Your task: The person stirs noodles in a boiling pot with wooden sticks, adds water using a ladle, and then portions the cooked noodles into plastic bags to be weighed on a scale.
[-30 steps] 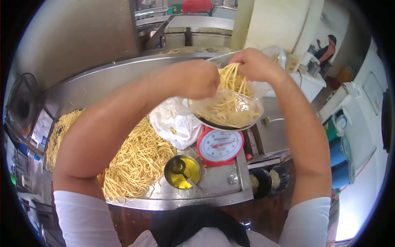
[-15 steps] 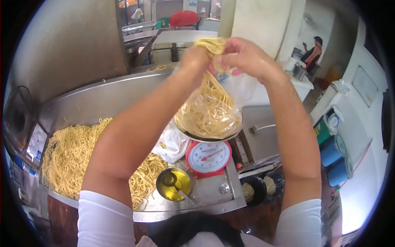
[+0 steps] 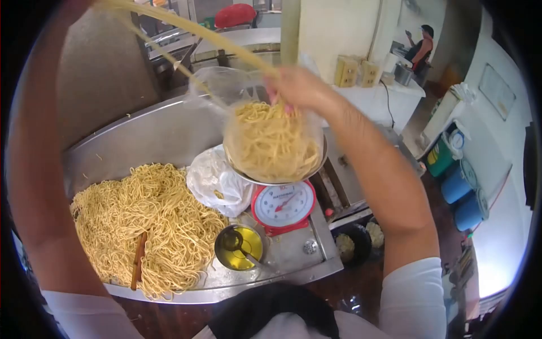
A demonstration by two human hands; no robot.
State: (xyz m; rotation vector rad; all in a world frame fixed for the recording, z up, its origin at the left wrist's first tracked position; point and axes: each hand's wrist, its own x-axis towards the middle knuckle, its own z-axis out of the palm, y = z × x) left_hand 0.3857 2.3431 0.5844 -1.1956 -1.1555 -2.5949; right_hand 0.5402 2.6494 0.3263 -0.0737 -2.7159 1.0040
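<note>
My right hand [image 3: 299, 87] is closed on yellow noodles [image 3: 226, 45] above a clear plastic bag [image 3: 212, 85]. From it the strands stretch taut to the upper left, where my left hand [image 3: 78, 4] grips their other end, mostly cut off by the picture's edge. More noodles fill the bag, which rests in the round metal pan [image 3: 276, 182] of a red dial scale [image 3: 284, 204]. A loose strand trails from the stretched bunch down to the bag. Below my left arm, a large heap of noodles [image 3: 169, 203] lies in the metal trough.
A metal bowl of yellow oil with a ladle [image 3: 240, 248] stands before the scale. A white plastic bag [image 3: 217, 178] sits beside the heap, and a wooden stick [image 3: 138, 260] lies in it. Blue bins [image 3: 458, 181] stand at right; another person [image 3: 423, 48] is farther back.
My hands were together above the bag; my left hand has swung far up and left, pulling the noodles out long. My right hand has come lower, close over the bag.
</note>
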